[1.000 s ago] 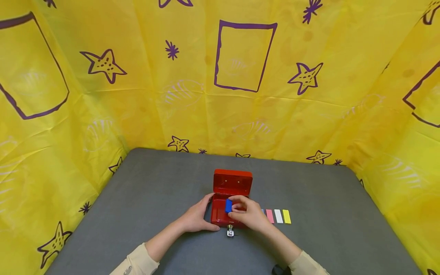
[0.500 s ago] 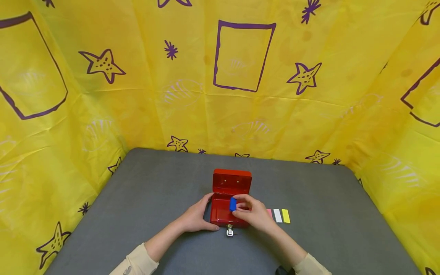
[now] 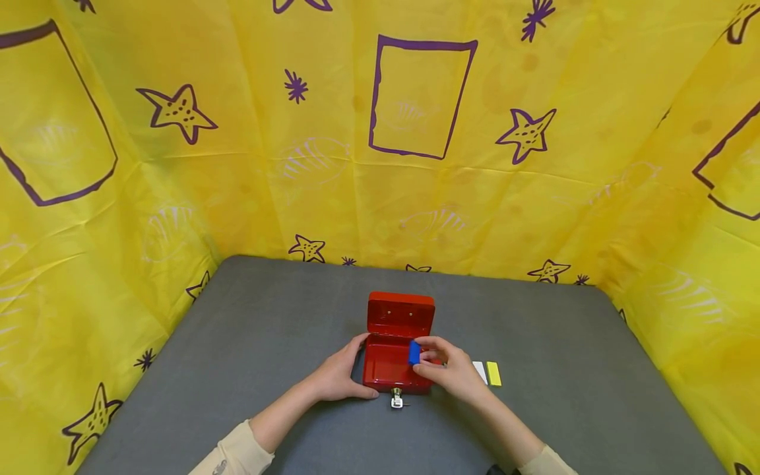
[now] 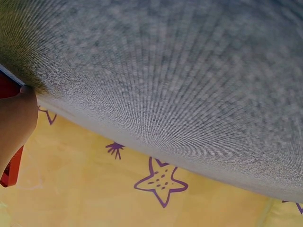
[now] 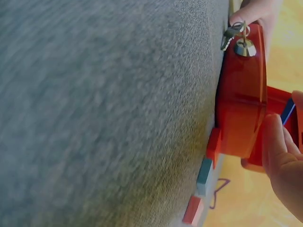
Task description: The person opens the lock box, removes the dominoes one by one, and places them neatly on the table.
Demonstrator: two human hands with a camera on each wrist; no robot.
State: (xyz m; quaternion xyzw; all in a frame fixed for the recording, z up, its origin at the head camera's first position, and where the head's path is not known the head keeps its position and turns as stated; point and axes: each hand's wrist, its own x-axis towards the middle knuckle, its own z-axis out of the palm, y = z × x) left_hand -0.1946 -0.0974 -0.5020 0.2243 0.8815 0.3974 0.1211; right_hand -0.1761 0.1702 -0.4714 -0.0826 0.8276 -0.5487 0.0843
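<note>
In the head view a red metal cash box [image 3: 388, 361] stands on the grey table with its lid [image 3: 400, 314] raised. My left hand [image 3: 338, 375] holds the box's left side, fingers at the back corner and thumb at the front corner. Over the right part of the box, my right hand [image 3: 448, 371] pinches a small blue block [image 3: 414, 353] upright between thumb and fingers. The right wrist view shows the blue block [image 5: 288, 111] edge-on by the fingers. A lock with keys [image 5: 245, 47] sits on the box's front.
Right of the box lie a white block [image 3: 479, 372] and a yellow block [image 3: 493, 373]. Beside the box in the right wrist view are a red block [image 5: 214, 144], a light blue block [image 5: 204, 177] and a pinkish block [image 5: 192, 210]. Patterned yellow cloth [image 3: 332, 211] surrounds the table.
My right hand has carried the blue block rightward across the box, now covering the pink block that showed earlier. The left hand and the box have stayed in place.
</note>
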